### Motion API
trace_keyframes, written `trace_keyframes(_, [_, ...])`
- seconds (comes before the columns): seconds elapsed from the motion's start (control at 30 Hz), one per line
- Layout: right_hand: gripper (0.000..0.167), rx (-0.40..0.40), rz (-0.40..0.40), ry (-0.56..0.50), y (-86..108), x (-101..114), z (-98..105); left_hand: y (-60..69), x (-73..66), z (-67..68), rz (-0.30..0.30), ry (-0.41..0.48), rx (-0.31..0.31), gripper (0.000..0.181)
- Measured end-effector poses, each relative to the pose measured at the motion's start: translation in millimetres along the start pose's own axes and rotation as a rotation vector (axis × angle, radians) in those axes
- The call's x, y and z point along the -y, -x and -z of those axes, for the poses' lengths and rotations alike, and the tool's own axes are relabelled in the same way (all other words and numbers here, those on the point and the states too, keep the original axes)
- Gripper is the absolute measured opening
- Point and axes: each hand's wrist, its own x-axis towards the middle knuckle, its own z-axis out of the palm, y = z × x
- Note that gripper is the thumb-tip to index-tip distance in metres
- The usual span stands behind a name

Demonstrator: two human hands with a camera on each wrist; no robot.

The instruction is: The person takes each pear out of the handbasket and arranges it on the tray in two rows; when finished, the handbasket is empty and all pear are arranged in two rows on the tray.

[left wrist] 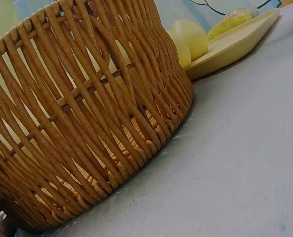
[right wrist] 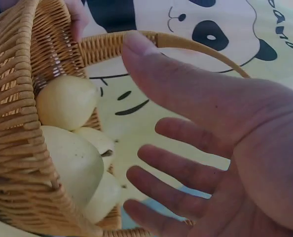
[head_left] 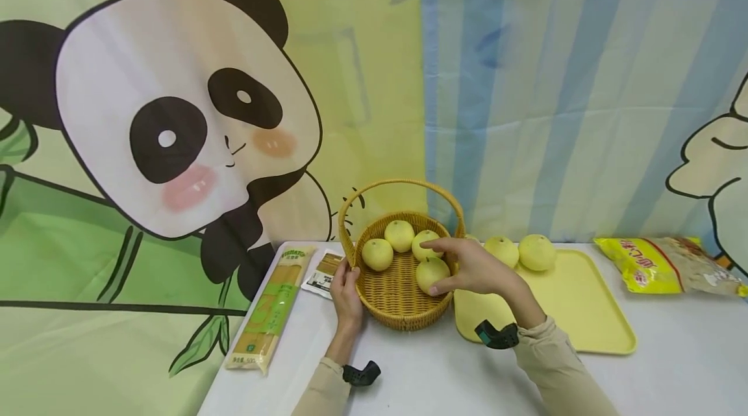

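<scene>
A round wicker basket (head_left: 403, 320) with a tall arched handle stands on the white table, holding several round pale-yellow pears (head_left: 377, 254). At its left side, my left hand (head_left: 348, 299) grips the rim by the handle's base; most of its fingers are hidden. My right hand (head_left: 482, 267) hovers over the basket's right side, thumb and fingers spread apart beside the nearest pear (head_left: 431, 273). In the right wrist view nothing lies in that hand's palm, and the pears (right wrist: 70, 163) are apart from it. Only the basket's woven wall (left wrist: 87, 108) shows large in the left wrist view.
Right of the basket lies a yellow tray (head_left: 590, 312) with pears (head_left: 537, 252) at its back edge. Farther right is a yellow food bag (head_left: 648, 265). A long noodle packet (head_left: 271, 312) and a small sachet (head_left: 323, 275) lie left. A printed curtain (head_left: 380, 78) hangs behind the table.
</scene>
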Motion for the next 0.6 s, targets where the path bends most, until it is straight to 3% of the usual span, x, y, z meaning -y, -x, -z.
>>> trace_keyframes(0.4, [0.077, 0.133, -0.102, 0.136, -40.9, 1, -14, -1.9, 5.0, 0.1, -0.009, 0.002, -0.002, 0.044])
trace_keyframes(0.6, [0.076, 0.197, -0.183, 0.146, -53.0, 3, -17, -1.1, 4.5, -0.2, -0.014, -0.023, -0.008, 0.043])
